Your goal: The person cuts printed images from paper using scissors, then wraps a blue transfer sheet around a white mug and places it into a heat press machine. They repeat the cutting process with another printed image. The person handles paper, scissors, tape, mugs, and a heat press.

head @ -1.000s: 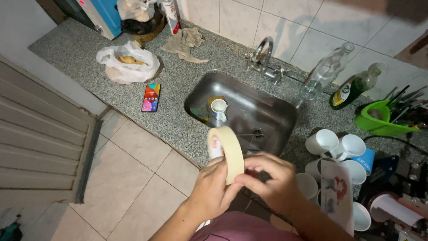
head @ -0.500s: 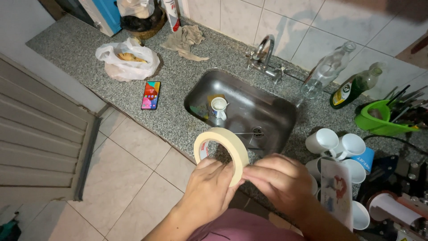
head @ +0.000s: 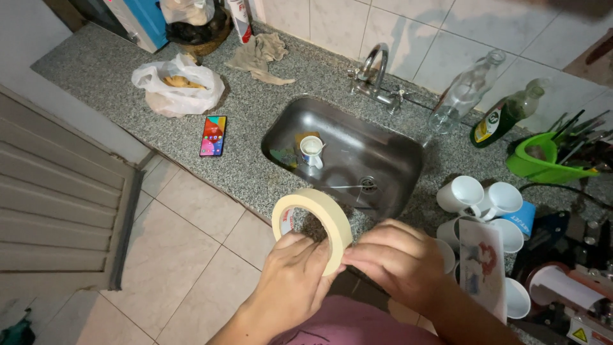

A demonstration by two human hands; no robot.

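The left hand [head: 290,281] curls around the lower edge of a roll of tape [head: 311,223], fingers closed on its rim from below. The right hand [head: 396,262] pinches the roll's outer side between thumb and fingertips, right where the two hands meet. The roll is held up in the air in front of the person's chest, over the near edge of the desk [head: 255,128] and just in front of the sink [head: 348,156]. It is a wide ring of pale cream paper tape, standing on edge and turned slightly so its open hole faces left; the inner cardboard core shows white with a bit of red print.

Behind the roll, a small cup [head: 311,151] sits in the steel sink, below the tap [head: 377,73]. To the right stand several white mugs [head: 479,198] beside a printed sheet [head: 482,265]. Further left on the speckled grey desk lie a phone [head: 213,135] and a white plastic bag [head: 175,86].
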